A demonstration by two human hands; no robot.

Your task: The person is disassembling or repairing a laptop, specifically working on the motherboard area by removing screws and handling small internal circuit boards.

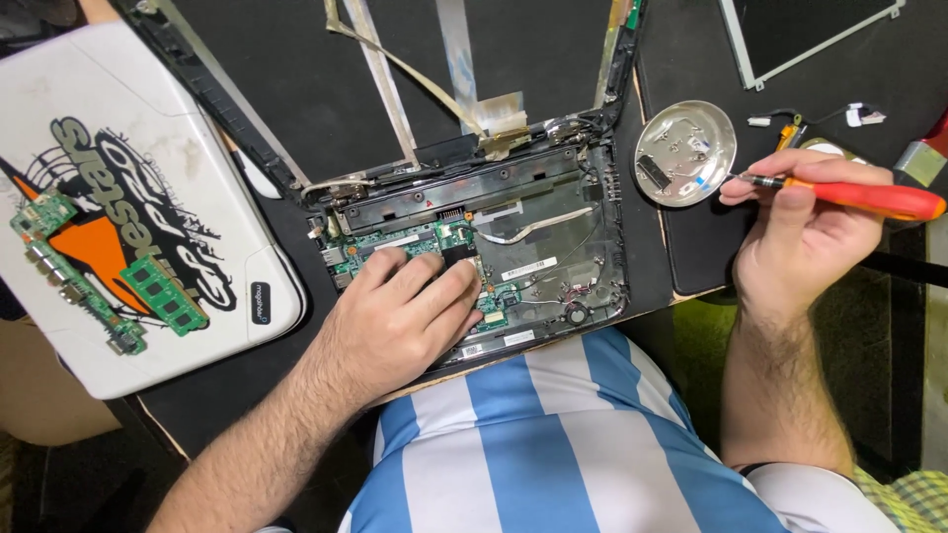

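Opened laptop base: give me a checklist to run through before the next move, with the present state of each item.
1. Left hand braces the laptop base, flat on its green circuit board: ok.
2. Right hand has a firm grip on the orange-handled screwdriver: ok.
3. Screwdriver tip reaches the round metal dish, at its rim: ok.
4. A screw sits on the tip: cannot tell, too small.
5. Dish sits clear of the base, on the dark mat: ok.
6. Removed circuit boards lie aside on the white laptop lid: ok.

Bright overhead light, sharp focus, glare on metal dish (685,153)
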